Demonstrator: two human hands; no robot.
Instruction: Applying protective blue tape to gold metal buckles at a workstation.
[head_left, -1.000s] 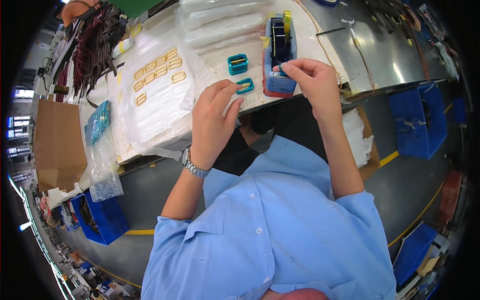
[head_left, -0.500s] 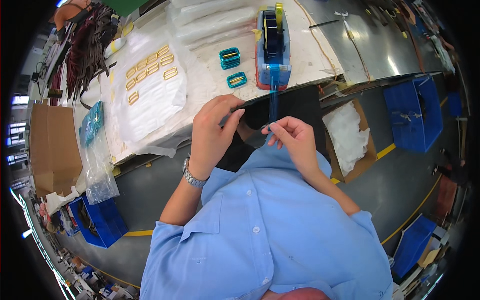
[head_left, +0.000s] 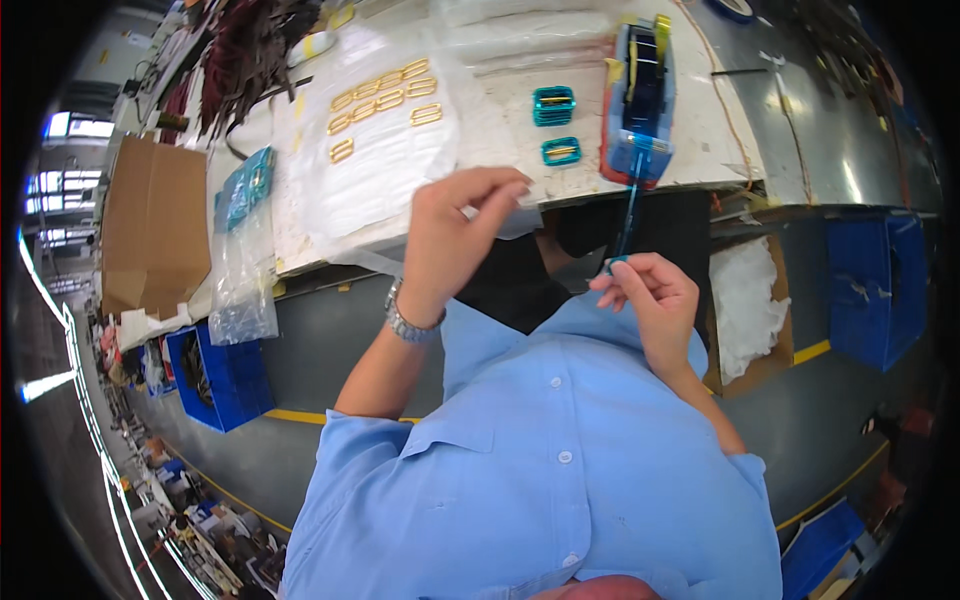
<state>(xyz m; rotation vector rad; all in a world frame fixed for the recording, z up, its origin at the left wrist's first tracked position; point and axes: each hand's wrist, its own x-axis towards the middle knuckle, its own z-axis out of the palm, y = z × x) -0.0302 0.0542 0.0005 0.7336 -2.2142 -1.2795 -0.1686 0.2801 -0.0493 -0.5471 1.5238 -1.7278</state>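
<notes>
Right hand (head_left: 650, 295), nearest the body below the table edge, pinches the free end of a blue tape strip (head_left: 628, 212) between fingertips; strip runs taut, long axis near vertical in frame, up to the blue tape dispenser (head_left: 636, 95) at the table (head_left: 720, 130) edge. Left hand (head_left: 455, 235), fingers curled, grips a clear plastic bag (head_left: 515, 220) at the edge. Farther: two teal buckles (head_left: 555, 125), then gold buckles (head_left: 385, 100) on white sheets.

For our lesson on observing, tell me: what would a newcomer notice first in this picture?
First, the blue tape strip stretched from the tape dispenser at the table edge down to the right hand. Then the left hand raised beside it, and rows of gold buckles on white sheeting farther left.
</notes>
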